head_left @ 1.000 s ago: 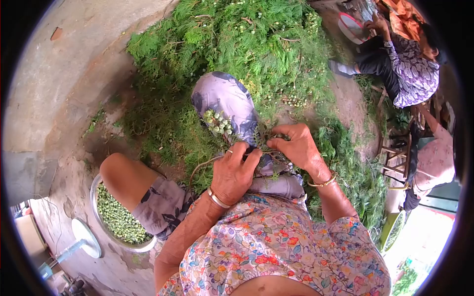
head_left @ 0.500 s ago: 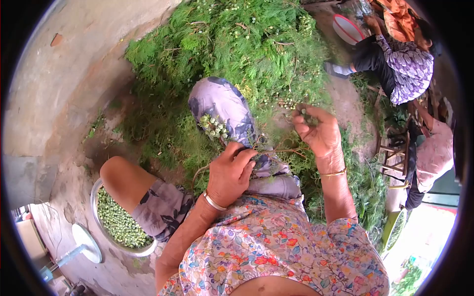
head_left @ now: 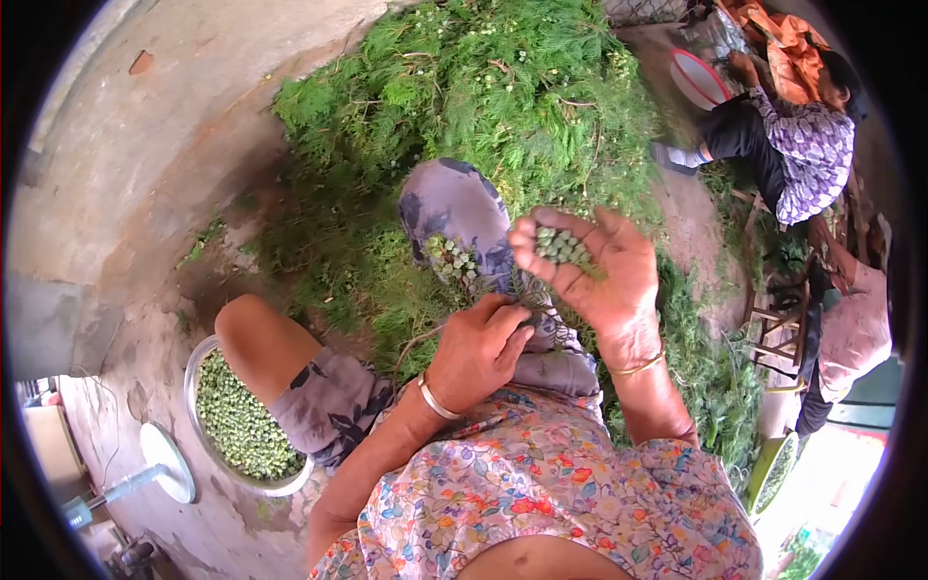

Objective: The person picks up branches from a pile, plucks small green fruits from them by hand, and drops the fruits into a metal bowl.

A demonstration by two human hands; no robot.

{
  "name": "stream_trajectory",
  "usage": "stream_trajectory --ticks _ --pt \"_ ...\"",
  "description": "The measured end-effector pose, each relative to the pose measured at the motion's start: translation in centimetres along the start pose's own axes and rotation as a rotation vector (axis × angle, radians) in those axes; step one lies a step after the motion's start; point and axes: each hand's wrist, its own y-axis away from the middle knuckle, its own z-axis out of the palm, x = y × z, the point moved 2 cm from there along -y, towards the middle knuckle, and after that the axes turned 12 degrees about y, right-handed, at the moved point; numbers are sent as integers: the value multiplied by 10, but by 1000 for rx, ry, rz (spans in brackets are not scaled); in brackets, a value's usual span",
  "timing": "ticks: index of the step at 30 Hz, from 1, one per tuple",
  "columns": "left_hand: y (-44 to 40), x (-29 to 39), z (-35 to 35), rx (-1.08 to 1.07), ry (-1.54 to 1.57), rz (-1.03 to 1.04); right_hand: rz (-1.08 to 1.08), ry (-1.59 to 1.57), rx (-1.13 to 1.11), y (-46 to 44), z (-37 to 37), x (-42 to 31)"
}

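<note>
My left hand (head_left: 480, 350) is closed round a thin stem of a green branch, over my lap. A cluster of pale green cones (head_left: 451, 259) on this sprig lies against my raised knee (head_left: 454, 193). To the right, my right hand (head_left: 604, 271) is turned palm up with its fingers curled, and several loose green cones (head_left: 561, 246) rest in it. Beyond the knee spreads a large heap of green branches (head_left: 483, 87). A round metal basin (head_left: 200, 416) filled with green cones stands on the left, beside my other knee.
A person (head_left: 807, 145) in a patterned top sits at the upper right by a red-rimmed white basin (head_left: 699, 79). Another person (head_left: 855, 319) in pink is below, near a wooden stool (head_left: 776, 333). A round white disc (head_left: 166, 462) on a stand is at the lower left.
My right hand has moved away from my left hand and turned its palm up, showing the cones in it. My left hand still grips the stem. The view has shifted slightly.
</note>
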Motion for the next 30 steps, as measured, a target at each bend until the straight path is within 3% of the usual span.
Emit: stream_trajectory --ticks 5,8,10,13,15,16,18,20,22,25,30 --pt "-15 24 -15 177 -96 189 104 209 -100 -9 -1 32" --pt "-20 31 -13 39 -337 102 179 182 -194 -12 -2 49" --pt "-21 25 -11 68 -331 103 135 346 -160 -17 -8 57" --pt "-17 17 -15 80 -211 87 159 313 -155 -14 -7 60" --pt "-15 15 -22 250 120 122 148 339 -126 -12 -8 66" --pt "-13 18 -26 256 114 121 160 337 -90 -11 -11 69" --pt "-6 16 -38 405 535 -357 178 338 -64 -9 -10 73" --pt "-3 13 -46 444 559 -355 147 382 -160 -8 -4 75" --pt "3 13 -54 511 743 -539 165 407 -191 -10 -2 80" --pt "11 8 -57 529 922 -604 121 571 -161 -12 -5 85" --pt "25 -4 -60 555 1296 -644 227 432 -209 -12 -6 87"
